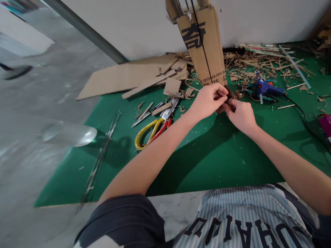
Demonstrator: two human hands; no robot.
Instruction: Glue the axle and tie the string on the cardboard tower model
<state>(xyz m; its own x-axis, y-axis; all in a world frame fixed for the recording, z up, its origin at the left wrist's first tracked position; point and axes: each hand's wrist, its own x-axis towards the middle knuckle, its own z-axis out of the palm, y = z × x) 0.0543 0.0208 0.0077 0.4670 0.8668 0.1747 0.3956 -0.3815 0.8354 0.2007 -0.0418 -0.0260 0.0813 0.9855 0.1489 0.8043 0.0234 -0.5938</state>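
A tall cardboard structure [207, 51] printed with dark lettering stands tilted at the back of the table. Down its front runs a black cord [200, 32], which passes behind my left hand [208, 101] at the lower end. The thumb and index finger of that hand are pinched together, apparently on the cord. Close beside it, my right hand [241, 113] is closed at the structure's brown base, its fingertips almost touching the left ones. What lies between the right fingers is hidden.
Scissors [156, 129] with yellow and red handles lie left, beside a craft knife [147, 115]. A blue glue gun [270, 88] with a black cable rests right. Cardboard sheets [121, 75] and scraps cover the back. A clear bottle [85, 136] and thin rods [103, 151] are at left.
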